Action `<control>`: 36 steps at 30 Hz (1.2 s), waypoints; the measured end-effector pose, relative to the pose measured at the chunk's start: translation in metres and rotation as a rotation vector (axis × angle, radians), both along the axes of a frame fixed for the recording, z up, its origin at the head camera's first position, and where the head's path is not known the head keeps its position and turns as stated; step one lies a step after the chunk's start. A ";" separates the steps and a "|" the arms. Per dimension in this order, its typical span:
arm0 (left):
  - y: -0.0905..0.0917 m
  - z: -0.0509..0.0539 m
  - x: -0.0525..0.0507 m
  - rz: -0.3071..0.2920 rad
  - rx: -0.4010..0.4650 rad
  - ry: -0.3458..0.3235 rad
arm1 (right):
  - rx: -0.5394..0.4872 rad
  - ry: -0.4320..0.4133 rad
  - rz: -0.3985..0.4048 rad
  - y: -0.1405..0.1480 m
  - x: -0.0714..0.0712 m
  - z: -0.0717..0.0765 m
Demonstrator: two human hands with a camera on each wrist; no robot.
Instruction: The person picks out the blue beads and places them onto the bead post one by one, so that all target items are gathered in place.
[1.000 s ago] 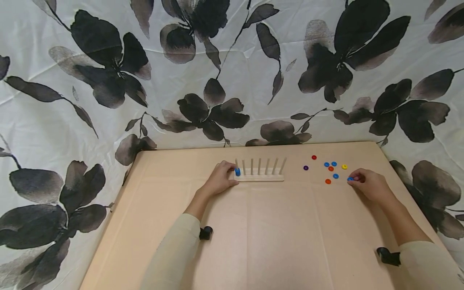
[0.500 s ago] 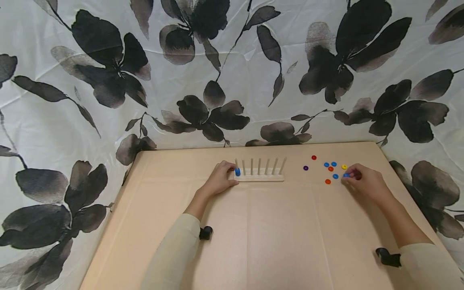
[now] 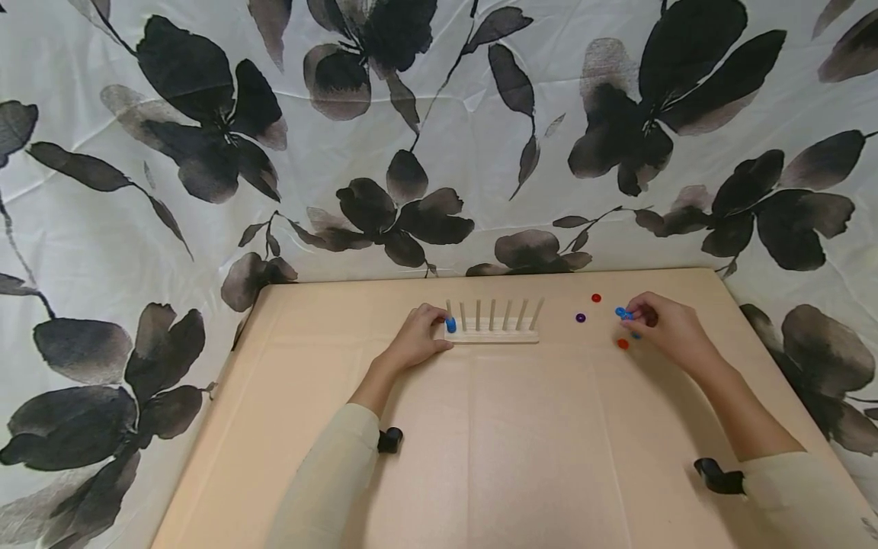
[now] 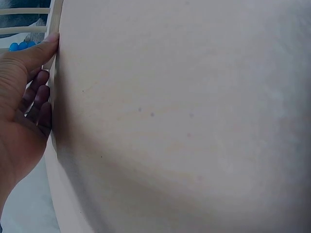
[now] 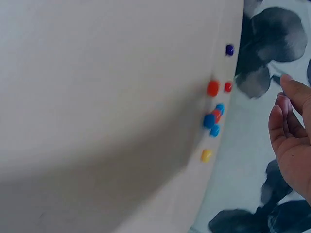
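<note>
My left hand (image 3: pixel 418 337) grips the left end of a wooden peg rack (image 3: pixel 501 337), thumb along its front edge. The rack has a row of upright pegs; blue beads (image 3: pixel 450 325) sit stacked on the leftmost one. In the left wrist view, blue beads (image 4: pixel 22 46) show beyond the thumb. My right hand (image 3: pixel 667 328) pinches a blue bead (image 3: pixel 628 316) above the loose beads at the right; in the right wrist view my right hand (image 5: pixel 294 126) hides that bead. Under the hand, an orange bead (image 3: pixel 623 344) and a blue bead (image 3: pixel 636 335) lie partly in view.
A purple bead (image 3: pixel 581 318) and a red bead (image 3: pixel 596 298) lie between rack and right hand. In the right wrist view a yellow bead (image 5: pixel 206 155) lies near the table edge. A floral cloth (image 3: pixel 411 114) hangs behind the table (image 3: pixel 521 442).
My right hand has moved left and away from me with its blue bead, now over the bead cluster, covering the yellow bead in the head view. The left hand stays on the rack.
</note>
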State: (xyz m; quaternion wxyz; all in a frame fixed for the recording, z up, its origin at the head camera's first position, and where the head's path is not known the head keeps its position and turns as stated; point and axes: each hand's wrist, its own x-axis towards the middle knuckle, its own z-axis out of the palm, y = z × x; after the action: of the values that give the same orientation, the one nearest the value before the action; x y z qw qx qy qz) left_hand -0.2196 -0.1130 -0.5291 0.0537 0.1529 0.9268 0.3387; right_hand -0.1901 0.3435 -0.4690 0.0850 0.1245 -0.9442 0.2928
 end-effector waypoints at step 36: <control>-0.012 0.005 0.018 -0.065 -0.010 0.003 | -0.108 0.003 0.303 -0.200 0.002 0.061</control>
State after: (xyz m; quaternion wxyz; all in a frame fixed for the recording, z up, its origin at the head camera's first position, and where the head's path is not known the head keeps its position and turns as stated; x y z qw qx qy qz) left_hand -0.2012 -0.1249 -0.5242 0.0641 0.1829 0.9231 0.3320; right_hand -0.1883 0.1432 -0.4077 0.0478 0.2611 -0.8974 0.3525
